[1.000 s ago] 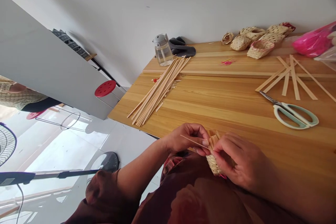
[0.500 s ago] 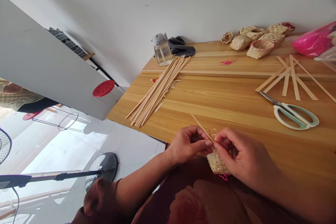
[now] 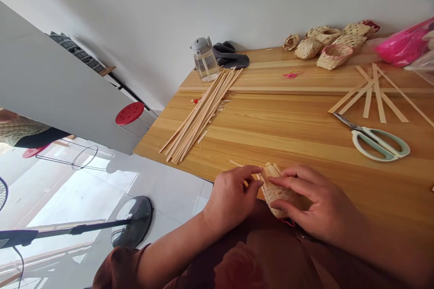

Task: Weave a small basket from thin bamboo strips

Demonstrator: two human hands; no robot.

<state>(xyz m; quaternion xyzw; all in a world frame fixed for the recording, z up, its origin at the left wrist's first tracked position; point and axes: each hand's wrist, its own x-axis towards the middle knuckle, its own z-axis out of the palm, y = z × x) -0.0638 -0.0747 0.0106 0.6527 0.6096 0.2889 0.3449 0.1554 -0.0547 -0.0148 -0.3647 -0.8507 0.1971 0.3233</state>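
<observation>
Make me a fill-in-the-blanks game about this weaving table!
1. The left hand and right hand together hold ____ little basket.
2. The scissors have ____ handles.
3. The stool has a ____ seat.
4. The jar stands beside a ____ cloth.
Missing words: one; green; red; grey.

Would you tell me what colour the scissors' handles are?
Pale green; the scissors show best in the head view.
</observation>
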